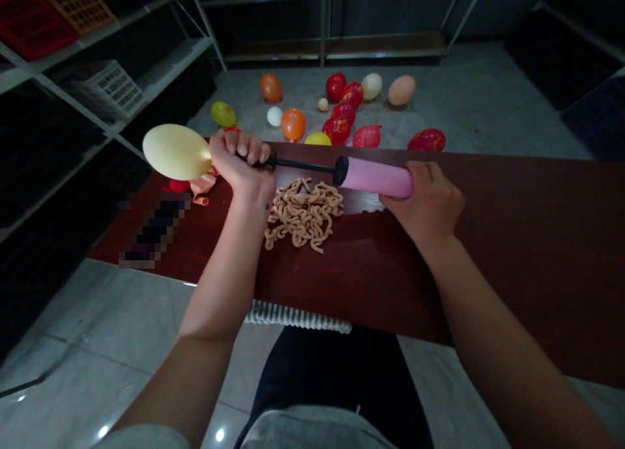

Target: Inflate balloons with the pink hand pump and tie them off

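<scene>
A hand pump with a pink barrel (375, 177) and a black rod is held level above the dark red table (381, 273). My left hand (239, 156) is closed around its black handle end. From that fist a pale yellow balloon (176, 151), inflated, sticks out to the left; its neck is hidden by the fingers. My right hand (430, 202) wraps the far right end of the pink barrel. The black rod shows between handle and barrel. Below the pump lies a heap of beige, noodle-like pieces (305, 215). Uninflated peach balloons (202, 185) lie beneath the yellow one.
A blurred-out dark flat object (156, 231) lies at the table's left end. Beyond the table, inflated orange (293, 123), red (336, 130) and white balloons (372, 86) rest on the floor. Metal shelves (385, 44) stand behind, and crates (114, 88) fill shelves at the left.
</scene>
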